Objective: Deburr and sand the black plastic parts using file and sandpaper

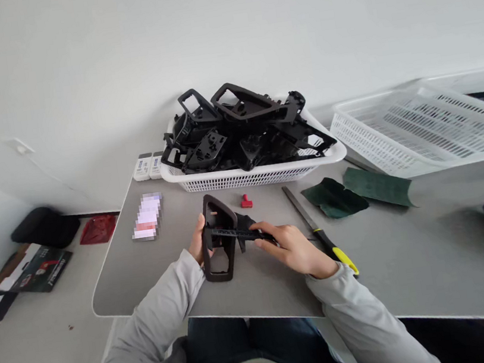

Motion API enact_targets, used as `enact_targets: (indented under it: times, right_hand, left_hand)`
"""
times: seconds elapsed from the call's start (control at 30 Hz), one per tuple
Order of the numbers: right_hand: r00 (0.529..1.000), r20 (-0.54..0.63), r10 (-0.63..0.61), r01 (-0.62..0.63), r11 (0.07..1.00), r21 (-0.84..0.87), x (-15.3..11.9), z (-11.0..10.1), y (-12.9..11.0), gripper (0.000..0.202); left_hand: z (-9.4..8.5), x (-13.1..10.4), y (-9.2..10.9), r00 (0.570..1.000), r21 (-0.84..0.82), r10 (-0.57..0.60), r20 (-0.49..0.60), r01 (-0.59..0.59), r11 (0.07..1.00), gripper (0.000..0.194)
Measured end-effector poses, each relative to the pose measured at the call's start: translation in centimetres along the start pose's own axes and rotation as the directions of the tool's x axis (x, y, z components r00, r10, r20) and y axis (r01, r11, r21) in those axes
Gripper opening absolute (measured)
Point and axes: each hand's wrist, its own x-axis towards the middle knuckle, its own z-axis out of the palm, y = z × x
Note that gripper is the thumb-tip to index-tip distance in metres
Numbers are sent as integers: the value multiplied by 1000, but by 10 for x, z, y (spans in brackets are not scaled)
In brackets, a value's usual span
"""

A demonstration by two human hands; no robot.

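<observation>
My left hand (197,240) is closed on the left edge of a dark brown-black plastic trim frame (223,208), which stands on end just above the table with its openings showing. My right hand (294,246) pinches the right end of a slim black bar-shaped piece (242,233) between thumb and fingers. That piece lies level across the middle of the frame. Whether it is a separate tool or part of the frame, I cannot tell. Beside my right hand lies a long flat file (300,208) with a black and yellow handle (345,259).
Behind the hands, a white basket (250,175) is heaped with black plastic parts (210,150). A small red object (245,201), dark green cloth pieces (378,187) and a blurred-out phone-like object (148,217) lie on the table (414,253). A second white basket (424,132) stands at right.
</observation>
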Motion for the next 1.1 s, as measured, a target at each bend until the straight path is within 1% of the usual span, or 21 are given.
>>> enact_targets:
  times: [0.1,0.27,0.47,0.9,1.0,1.1]
  right_hand:
    - [1000,1,-5,5,1000,-10,0,0,0,34]
    - [1000,14,-4,4,1000,-8,0,0,1,35]
    - [1000,18,-13,13,1000,-11,1,0,1,34]
    - [1000,17,-13,13,1000,-7,2,0,3,36]
    - [1000,13,-22,22,1000,-2,2,1,3,39]
    - [1000,21,-23,22,1000,15,1,2,4,47]
  left_hand:
    - [1,0,0,1000,-4,-4,-8,4,1000,57]
    - [2,0,0,1000,-22,6,14,-6,1000,56]
    - [3,-1,2,1000,5,-16,25,15,1000,57]
    - [7,-4,5,999,-8,-6,-32,5,1000,51]
    - [10,-5,5,1000,-11,-9,-24,9,1000,50]
    - [13,-6,6,1000,-12,1,-14,-1,1000,52]
